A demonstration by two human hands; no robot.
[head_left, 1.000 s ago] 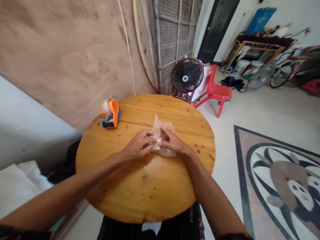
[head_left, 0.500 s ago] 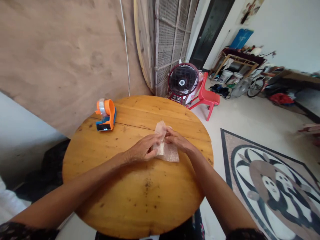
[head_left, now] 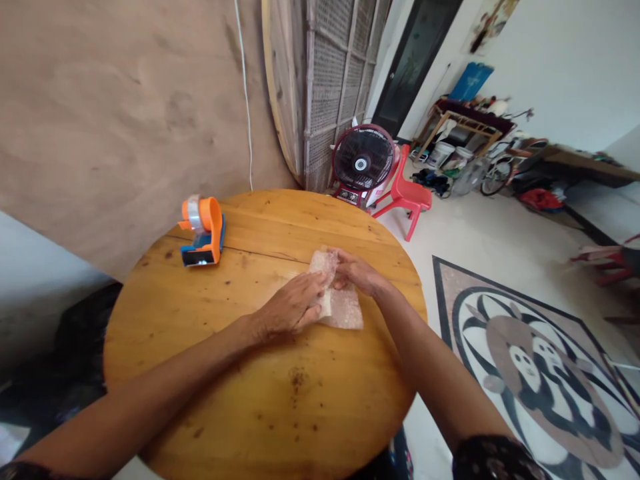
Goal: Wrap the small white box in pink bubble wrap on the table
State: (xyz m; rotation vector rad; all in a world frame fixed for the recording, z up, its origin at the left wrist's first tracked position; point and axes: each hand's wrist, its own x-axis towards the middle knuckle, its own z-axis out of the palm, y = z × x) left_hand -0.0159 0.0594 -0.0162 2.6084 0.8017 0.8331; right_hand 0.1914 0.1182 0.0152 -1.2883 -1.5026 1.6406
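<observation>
A sheet of clear, pinkish-looking bubble wrap (head_left: 347, 311) lies on the round wooden table, partly folded over a small pale item (head_left: 326, 305) whose kind I cannot make out. My left hand (head_left: 295, 301) grips the wrap from the left, its fingers pressed over the fold and its thumb at the near side. From the right, my right hand (head_left: 356, 272) holds the far edge of the wrap, fingers bent. Both hands hide much of the item. A tape dispenser (head_left: 216, 233), orange and blue with a clear tape roll, stands at the table's far left.
The wooden table (head_left: 240, 407) borders a plywood wall (head_left: 125, 100) on the left. Beyond its far edge stand a dark red fan (head_left: 361, 163) and a red plastic chair (head_left: 413, 193). A panda-patterned floor panel (head_left: 530, 373) lies to the right.
The upper flap of bubble wrap is folded lower over the pale item. My left hand has shifted slightly over the fold. The camera view has turned a little to the right.
</observation>
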